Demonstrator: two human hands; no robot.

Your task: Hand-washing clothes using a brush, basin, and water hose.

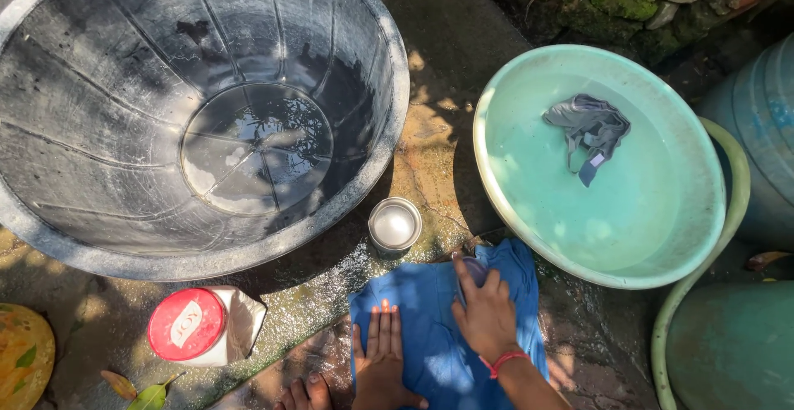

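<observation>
A blue cloth lies spread on the wet stone ground at the bottom middle. My left hand presses flat on it, fingers straight and together. My right hand, with a red thread at the wrist, is closed on a small purple object held against the cloth's upper part. A small steel cup stands just above the cloth. A grey garment floats in the water of a pale green basin to the right.
A large black tub with a little water fills the upper left. A white jar with a red lid stands at the lower left. Blue and green containers and a green hose crowd the right edge. Toes show at the bottom.
</observation>
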